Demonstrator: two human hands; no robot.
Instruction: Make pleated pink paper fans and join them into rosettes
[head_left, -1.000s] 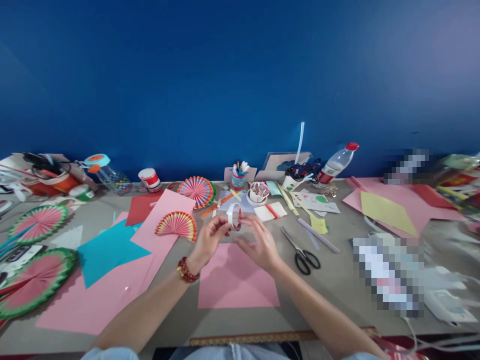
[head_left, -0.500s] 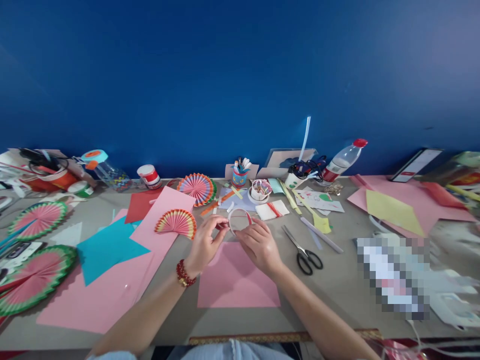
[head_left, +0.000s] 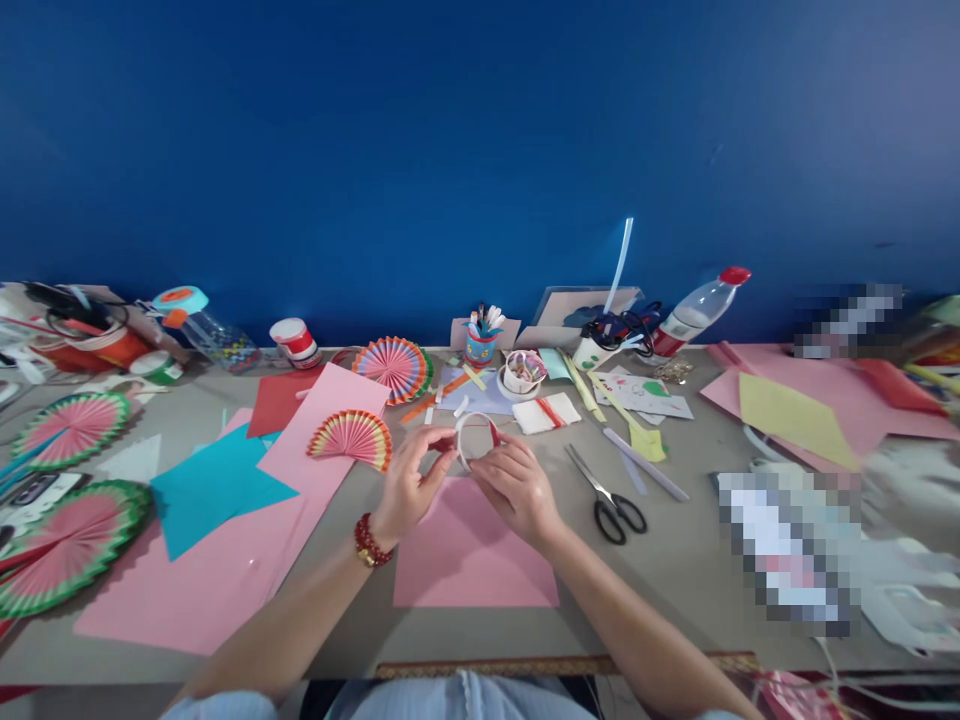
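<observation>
A pale ring-shaped roll (head_left: 475,437), apparently tape, is held upright between both hands. My left hand (head_left: 415,480) is closed on its left edge with thumb and fingertips. On the other side, my right hand (head_left: 519,488) grips its lower right edge, and a bit of red shows beside the fingers. Under the hands lies a pink paper sheet (head_left: 476,570). Black-handled scissors (head_left: 606,492) rest on the table right of my right hand. A folded half fan (head_left: 351,440) lies on pink paper to the left.
Blue paper (head_left: 217,490) and round paper fans (head_left: 82,550) lie at left. Behind the hands stand a pen cup (head_left: 481,345), a small bowl (head_left: 523,372) and a bottle (head_left: 694,315). Yellow paper (head_left: 796,418) and a blurred-out object (head_left: 787,550) are at right.
The view has shifted slightly. Both hands still hold the ring at nearly the same place, and the gap between my left thumb and fingers looks a little wider.
</observation>
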